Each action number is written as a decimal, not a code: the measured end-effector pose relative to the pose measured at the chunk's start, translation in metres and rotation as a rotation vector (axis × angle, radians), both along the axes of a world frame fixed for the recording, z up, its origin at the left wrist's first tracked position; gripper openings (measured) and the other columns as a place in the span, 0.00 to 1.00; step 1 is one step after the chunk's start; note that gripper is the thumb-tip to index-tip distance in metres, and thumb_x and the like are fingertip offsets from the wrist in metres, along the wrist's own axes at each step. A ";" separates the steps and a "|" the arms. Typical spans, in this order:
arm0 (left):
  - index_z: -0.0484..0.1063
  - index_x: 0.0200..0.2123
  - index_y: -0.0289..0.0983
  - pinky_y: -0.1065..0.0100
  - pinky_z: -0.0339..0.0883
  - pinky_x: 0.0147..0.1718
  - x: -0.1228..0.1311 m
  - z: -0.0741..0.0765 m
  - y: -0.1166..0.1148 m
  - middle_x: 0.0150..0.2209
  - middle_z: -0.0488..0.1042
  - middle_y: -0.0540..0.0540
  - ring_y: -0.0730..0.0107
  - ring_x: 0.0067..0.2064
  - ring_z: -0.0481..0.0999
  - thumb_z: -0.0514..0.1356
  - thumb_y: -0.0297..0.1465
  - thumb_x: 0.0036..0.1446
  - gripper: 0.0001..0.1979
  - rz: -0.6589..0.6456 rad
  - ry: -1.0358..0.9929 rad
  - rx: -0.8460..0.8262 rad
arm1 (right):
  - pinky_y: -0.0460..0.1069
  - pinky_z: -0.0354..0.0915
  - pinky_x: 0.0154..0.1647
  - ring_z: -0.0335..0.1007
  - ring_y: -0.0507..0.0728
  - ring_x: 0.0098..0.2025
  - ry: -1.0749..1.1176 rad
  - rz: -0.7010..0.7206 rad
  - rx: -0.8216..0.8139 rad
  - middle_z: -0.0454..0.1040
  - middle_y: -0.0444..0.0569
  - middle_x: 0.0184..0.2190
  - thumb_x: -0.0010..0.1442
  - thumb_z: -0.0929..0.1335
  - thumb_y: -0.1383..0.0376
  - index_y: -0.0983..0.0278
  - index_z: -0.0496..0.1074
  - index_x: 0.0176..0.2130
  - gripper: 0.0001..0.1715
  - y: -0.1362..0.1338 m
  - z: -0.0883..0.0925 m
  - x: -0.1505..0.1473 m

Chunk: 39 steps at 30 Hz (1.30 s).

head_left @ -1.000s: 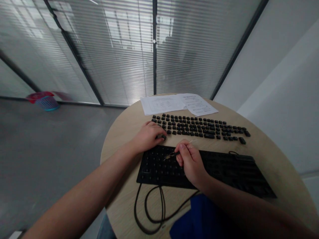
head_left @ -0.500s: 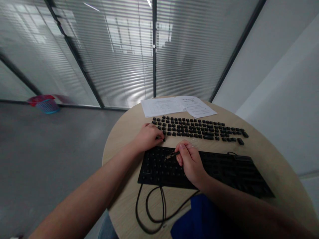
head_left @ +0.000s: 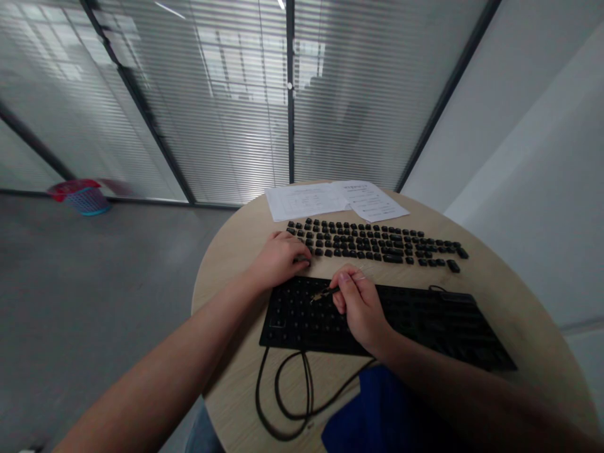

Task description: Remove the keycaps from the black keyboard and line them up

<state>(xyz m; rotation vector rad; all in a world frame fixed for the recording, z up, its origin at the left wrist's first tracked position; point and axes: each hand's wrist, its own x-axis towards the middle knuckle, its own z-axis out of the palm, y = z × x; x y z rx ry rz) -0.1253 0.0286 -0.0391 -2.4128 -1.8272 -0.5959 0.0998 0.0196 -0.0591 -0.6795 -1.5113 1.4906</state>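
A black keyboard (head_left: 425,321) lies on the round wooden table, many keycaps gone from its left part. Behind it, loose black keycaps (head_left: 372,242) are laid out in rows. My left hand (head_left: 279,259) rests at the left end of these rows, fingers closed around a black keycap (head_left: 302,260) that is partly hidden. My right hand (head_left: 359,303) is closed on a small tool (head_left: 323,294) with a metallic tip and thin wires, held over the bare left part of the keyboard.
Two printed sheets (head_left: 306,200) lie at the table's (head_left: 212,277) far edge. A looped black cable (head_left: 278,434) is near the front edge beside blue cloth (head_left: 358,412). A red and blue basket (head_left: 88,200) stands on the floor at left.
The whole view has shifted very slightly. Both hands keep nearly the same place and the same grip.
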 end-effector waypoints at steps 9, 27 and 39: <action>0.80 0.37 0.39 0.59 0.65 0.45 0.014 0.009 -0.010 0.36 0.81 0.46 0.61 0.41 0.75 0.61 0.32 0.66 0.08 -0.159 -0.089 0.054 | 0.48 0.54 0.19 0.59 0.53 0.20 -0.125 0.098 0.277 0.66 0.44 0.19 0.68 0.67 0.42 0.59 0.76 0.31 0.26 -0.010 0.067 0.050; 0.75 0.55 0.39 0.51 0.65 0.62 0.045 0.004 -0.022 0.58 0.76 0.40 0.52 0.59 0.74 0.66 0.37 0.63 0.19 -0.419 -0.131 -0.137 | 0.47 0.54 0.21 0.59 0.51 0.20 -0.460 0.296 0.342 0.66 0.41 0.19 0.73 0.64 0.52 0.60 0.72 0.31 0.21 0.001 0.030 0.087; 0.75 0.56 0.35 0.51 0.68 0.61 0.057 -0.005 -0.021 0.59 0.75 0.36 0.51 0.60 0.75 0.66 0.33 0.63 0.19 -0.402 -0.158 -0.171 | 0.46 0.57 0.25 0.62 0.51 0.23 -0.431 0.412 0.560 0.70 0.42 0.24 0.74 0.63 0.59 0.60 0.68 0.33 0.16 0.001 0.018 0.082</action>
